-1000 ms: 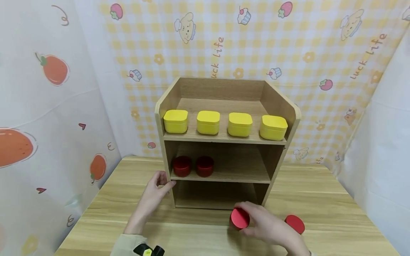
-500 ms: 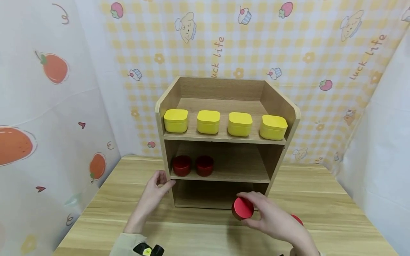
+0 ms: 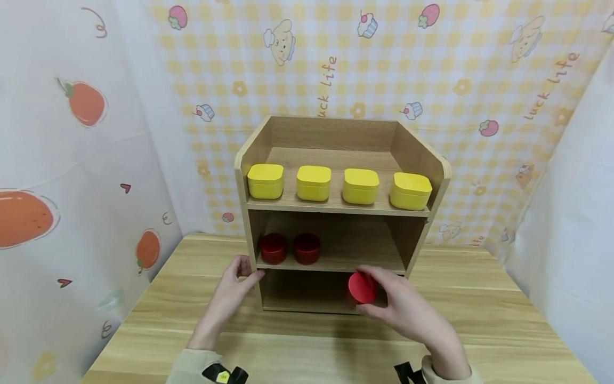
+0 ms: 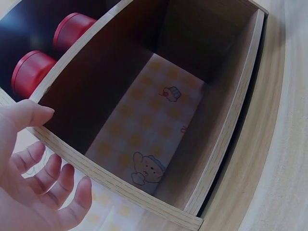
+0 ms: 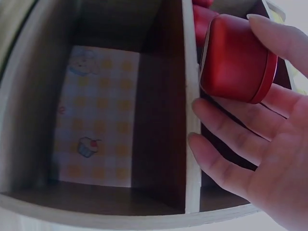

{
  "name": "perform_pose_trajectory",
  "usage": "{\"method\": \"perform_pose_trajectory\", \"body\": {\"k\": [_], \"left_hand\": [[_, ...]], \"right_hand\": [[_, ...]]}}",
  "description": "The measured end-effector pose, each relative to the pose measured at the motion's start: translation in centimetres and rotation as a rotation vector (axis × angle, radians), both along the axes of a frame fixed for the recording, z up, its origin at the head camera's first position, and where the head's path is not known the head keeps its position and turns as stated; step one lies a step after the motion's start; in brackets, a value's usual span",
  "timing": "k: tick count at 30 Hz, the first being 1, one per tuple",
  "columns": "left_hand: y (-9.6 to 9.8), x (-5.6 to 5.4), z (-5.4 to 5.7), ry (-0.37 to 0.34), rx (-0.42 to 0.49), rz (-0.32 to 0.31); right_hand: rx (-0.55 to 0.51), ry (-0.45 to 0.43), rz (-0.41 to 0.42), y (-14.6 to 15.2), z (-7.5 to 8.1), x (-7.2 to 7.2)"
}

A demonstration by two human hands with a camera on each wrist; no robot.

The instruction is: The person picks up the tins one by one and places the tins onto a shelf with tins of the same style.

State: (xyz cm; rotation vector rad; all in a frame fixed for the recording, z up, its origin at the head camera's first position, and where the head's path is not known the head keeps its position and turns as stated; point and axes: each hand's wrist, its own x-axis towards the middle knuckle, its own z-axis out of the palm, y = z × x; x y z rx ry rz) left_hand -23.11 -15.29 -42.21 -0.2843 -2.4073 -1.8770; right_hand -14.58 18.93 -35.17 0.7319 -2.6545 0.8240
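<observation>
In the head view my right hand (image 3: 408, 309) holds a red round lidded tin (image 3: 362, 288) between thumb and fingers, in front of the bottom compartment's right half. The right wrist view shows the tin (image 5: 236, 57) tilted, close to the middle board's front edge. My left hand (image 3: 230, 288) rests at the wooden shelf unit's (image 3: 250, 240) left side panel, thumb at the front edge and relaxed fingers outside. Two more red tins (image 3: 273, 248) stand side by side at the left of the middle level.
Several yellow lidded boxes (image 3: 313, 183) line the top level's front. The shelf unit stands on a wooden table (image 3: 288, 352), with a patterned cloth (image 3: 336, 64) behind it. Cloth also hangs at both sides. The middle level has free room right of the two tins.
My right hand has lifted the red tin from near the table up toward the middle board. Another red tin on the table is now hidden behind my right arm. The left hand stays put.
</observation>
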Motion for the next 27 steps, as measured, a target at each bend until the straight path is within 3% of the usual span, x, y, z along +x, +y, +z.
{"method": "perform_pose_trajectory", "body": {"k": [6, 13, 21, 27], "left_hand": [[0.2, 0.0, 0.1, 0.007, 0.002, 0.015], [0.6, -0.1, 0.0, 0.008, 0.01, 0.009], [0.4, 0.2, 0.1, -0.012, 0.01, -0.007], [0.3, 0.2, 0.1, -0.013, 0.01, 0.003]], "right_hand": [[-0.107, -0.028, -0.047, -0.4, 0.9, -0.8], [-0.138, 0.053, -0.101, -0.9, 1.4, -1.8], [-0.156, 0.173, -0.175, -2.2, 0.5, -3.7], [-0.17, 0.199, -0.206, -3.5, -0.1, -4.5]]}}
